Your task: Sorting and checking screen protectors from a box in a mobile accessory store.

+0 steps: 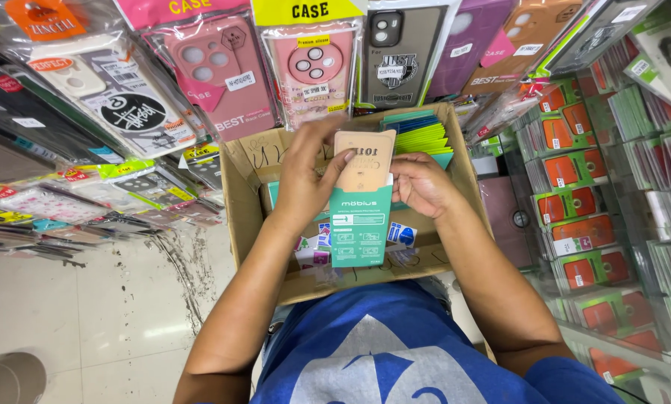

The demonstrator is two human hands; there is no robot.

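A green flat packet point(360, 228) is held upright over an open cardboard box point(239, 206) resting on my lap. A tan card insert point(365, 159) sticks halfway out of the packet's top. My left hand point(306, 178) grips the packet's left side, with its fingers touching the tan card. My right hand point(419, 182) holds the packet's right edge. Inside the box, a row of green and blue packets point(421, 135) stands at the far end, and small printed packets point(314, 251) lie on the bottom.
Phone cases in clear bags point(215, 71) hang in rows ahead and to the left. At right, shelves point(575, 217) carry green and orange packets. A light tiled floor point(103, 307) lies at lower left.
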